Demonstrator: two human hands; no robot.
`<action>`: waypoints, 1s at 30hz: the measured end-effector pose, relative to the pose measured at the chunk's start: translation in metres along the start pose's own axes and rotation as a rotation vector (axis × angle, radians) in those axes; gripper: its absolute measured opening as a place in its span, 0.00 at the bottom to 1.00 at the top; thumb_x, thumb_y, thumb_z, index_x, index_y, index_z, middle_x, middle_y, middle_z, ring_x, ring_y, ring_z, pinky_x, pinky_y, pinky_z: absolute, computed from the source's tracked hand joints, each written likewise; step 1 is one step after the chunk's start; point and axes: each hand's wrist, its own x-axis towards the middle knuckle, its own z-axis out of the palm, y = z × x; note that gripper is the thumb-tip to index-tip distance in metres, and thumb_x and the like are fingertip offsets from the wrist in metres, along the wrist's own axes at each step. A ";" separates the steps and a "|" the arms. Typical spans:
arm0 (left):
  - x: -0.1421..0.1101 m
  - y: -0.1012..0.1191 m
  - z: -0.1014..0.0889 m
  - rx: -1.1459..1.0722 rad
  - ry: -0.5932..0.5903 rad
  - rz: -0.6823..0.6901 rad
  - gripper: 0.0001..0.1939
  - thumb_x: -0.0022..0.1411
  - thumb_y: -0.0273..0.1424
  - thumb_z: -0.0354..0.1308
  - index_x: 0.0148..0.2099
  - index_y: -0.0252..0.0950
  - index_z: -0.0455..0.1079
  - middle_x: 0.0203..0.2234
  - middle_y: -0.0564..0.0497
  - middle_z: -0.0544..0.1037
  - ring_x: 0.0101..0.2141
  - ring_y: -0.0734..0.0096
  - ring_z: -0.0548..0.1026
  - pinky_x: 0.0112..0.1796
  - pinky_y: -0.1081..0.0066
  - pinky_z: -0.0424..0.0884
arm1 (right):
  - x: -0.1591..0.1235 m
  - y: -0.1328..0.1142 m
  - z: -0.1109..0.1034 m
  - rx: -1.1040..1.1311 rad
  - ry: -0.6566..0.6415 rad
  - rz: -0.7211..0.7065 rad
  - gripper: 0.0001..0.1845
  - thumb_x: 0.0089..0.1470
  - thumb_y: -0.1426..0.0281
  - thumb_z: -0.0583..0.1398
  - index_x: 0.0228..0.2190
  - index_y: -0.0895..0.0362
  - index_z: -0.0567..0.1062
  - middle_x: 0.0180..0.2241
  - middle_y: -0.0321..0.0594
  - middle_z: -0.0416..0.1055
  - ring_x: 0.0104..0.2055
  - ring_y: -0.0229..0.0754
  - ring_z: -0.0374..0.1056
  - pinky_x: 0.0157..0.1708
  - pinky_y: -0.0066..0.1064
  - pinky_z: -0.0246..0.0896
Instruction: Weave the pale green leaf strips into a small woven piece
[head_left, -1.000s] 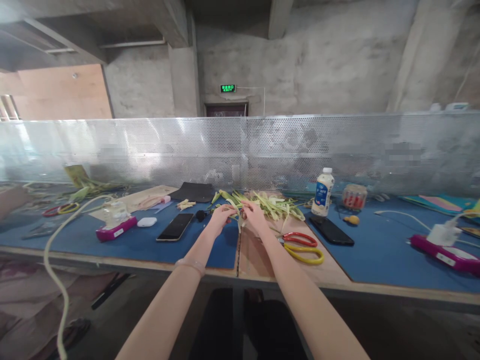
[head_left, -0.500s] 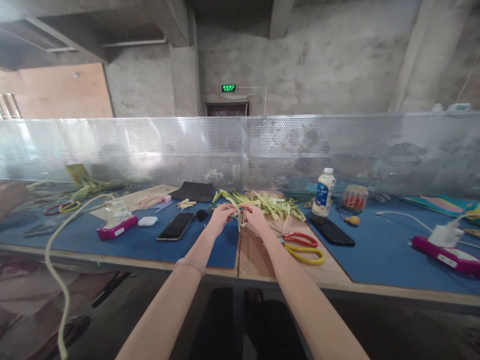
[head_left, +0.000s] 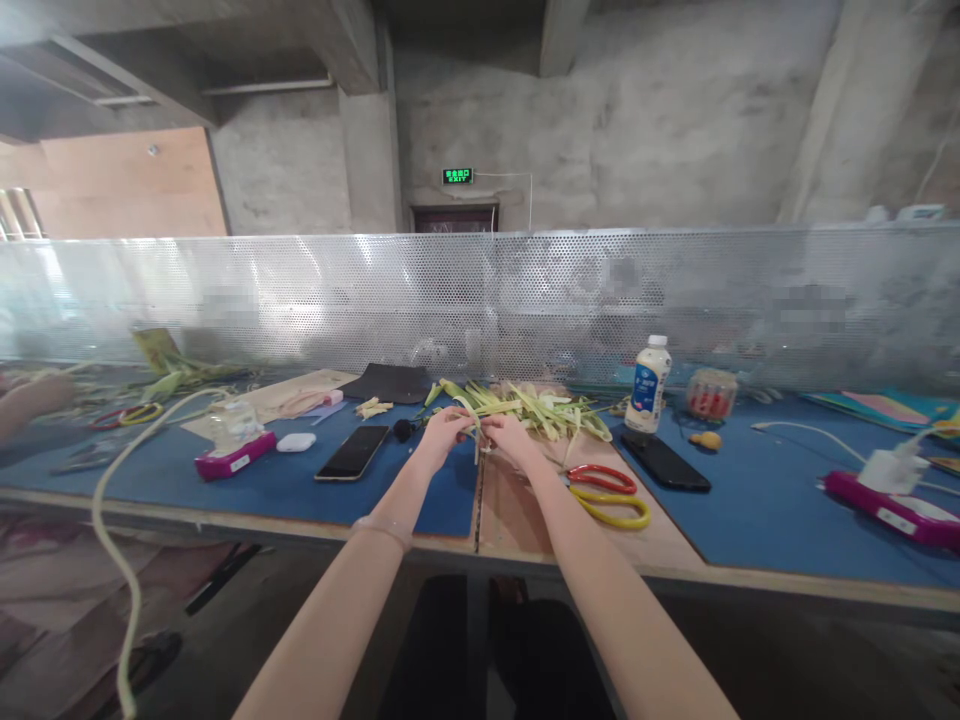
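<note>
My left hand (head_left: 445, 434) and my right hand (head_left: 510, 437) meet over the table, close together, fingers bent in a pinch. Between them is a pale green strip of what looks like corn husk (head_left: 478, 432), its ends sticking up and hanging down. The exact finger contact is too small to make out. Just behind my hands lies a loose heap of green and cream husk strips (head_left: 559, 412). Scissors with one red and one yellow handle (head_left: 609, 508) rest near my right forearm, their blades partly hidden by it.
Left of my hands lie a phone (head_left: 351, 453), a white case (head_left: 295, 442) and a purple power strip (head_left: 236, 457). To the right are a bottle (head_left: 646, 388), a black phone (head_left: 666, 462) and a clear tub (head_left: 711, 394). Another person's hand (head_left: 46, 392) shows at far left.
My fingers have shifted slightly around the husk strip, and my right hand sits a little lower. The other person's hand at far left has come further into view.
</note>
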 end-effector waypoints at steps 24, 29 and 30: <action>-0.004 0.002 0.002 -0.054 -0.067 -0.059 0.15 0.39 0.29 0.66 0.32 0.32 0.68 0.22 0.53 0.73 0.22 0.77 0.69 0.24 0.76 0.62 | 0.009 0.008 -0.007 0.292 0.382 -0.022 0.12 0.41 0.65 0.59 0.29 0.57 0.77 0.32 0.40 0.75 0.36 0.42 0.69 0.40 0.35 0.63; -0.005 0.001 0.003 -0.052 -0.085 -0.074 0.14 0.38 0.28 0.66 0.30 0.32 0.68 0.20 0.54 0.72 0.21 0.77 0.69 0.24 0.75 0.62 | 0.007 0.002 -0.009 0.537 0.384 0.011 0.16 0.39 0.62 0.62 0.32 0.57 0.74 0.33 0.40 0.76 0.33 0.40 0.69 0.33 0.31 0.63; -0.005 0.001 0.003 -0.051 -0.083 -0.076 0.14 0.38 0.28 0.66 0.29 0.32 0.68 0.20 0.54 0.72 0.21 0.77 0.69 0.23 0.75 0.62 | 0.006 -0.001 -0.009 0.580 0.375 0.025 0.18 0.38 0.62 0.63 0.33 0.57 0.73 0.33 0.39 0.76 0.32 0.40 0.69 0.31 0.30 0.63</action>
